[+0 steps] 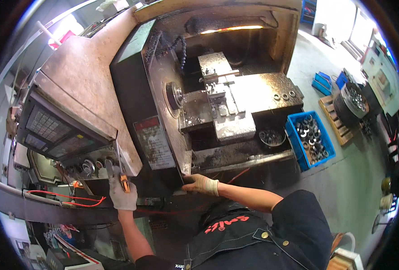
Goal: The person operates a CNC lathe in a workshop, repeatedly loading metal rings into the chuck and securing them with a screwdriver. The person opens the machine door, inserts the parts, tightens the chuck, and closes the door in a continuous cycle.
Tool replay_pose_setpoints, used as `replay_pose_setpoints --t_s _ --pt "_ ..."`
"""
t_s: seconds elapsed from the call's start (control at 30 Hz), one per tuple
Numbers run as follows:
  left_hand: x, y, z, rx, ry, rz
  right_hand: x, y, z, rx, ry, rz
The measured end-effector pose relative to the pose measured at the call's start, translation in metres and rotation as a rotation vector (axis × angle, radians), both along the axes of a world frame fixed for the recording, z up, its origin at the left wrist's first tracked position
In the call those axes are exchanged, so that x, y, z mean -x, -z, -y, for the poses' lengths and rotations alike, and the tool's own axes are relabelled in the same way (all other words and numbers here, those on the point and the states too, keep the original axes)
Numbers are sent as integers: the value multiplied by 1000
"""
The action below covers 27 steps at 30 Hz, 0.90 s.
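Observation:
My left hand [123, 194], in a pale work glove, is closed around an orange-and-black handled tool [125, 183] with a thin metal part pointing up. I cannot make out its exact kind. It is beside the lower edge of the control panel [51, 126], near the round knobs [88, 167]. My right hand [201, 185], also gloved, has its fingers curled at the lower edge of the lathe's sliding door [152, 144]. Beyond the door, the lathe chuck [174, 95] faces a tool slide [224, 103] littered with metal chips.
Several metal rings [284, 96] lie on the machine bed's cover. A blue crate [310, 140] of ring-shaped parts stands at the machine's right end, near a round basket [272, 137]. A drum [353, 101] sits on a wooden pallet [337, 120]. A red hose [69, 197] runs at left.

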<state>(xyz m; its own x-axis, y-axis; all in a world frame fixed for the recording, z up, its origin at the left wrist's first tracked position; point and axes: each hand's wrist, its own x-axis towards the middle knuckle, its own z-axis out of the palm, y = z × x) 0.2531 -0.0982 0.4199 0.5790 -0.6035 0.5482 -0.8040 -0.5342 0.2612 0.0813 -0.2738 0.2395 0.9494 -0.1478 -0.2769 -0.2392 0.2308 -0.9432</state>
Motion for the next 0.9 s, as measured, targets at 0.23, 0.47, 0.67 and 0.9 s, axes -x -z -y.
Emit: replay_pose_setpoints --t_s 0.23,0.47,0.67,0.9 --pt "14 44 -18 365 218 -520 34 -45 -15 -23 160 -4" --pt "128 113 -56 397 328 -1080 120 -75 5 49 378 -99" --pt "209 186 -12 253 689 -779 204 -53 47 13 464 -64" --pt "307 156 59 -161 958 -854 286 -30 65 -145 843 142"
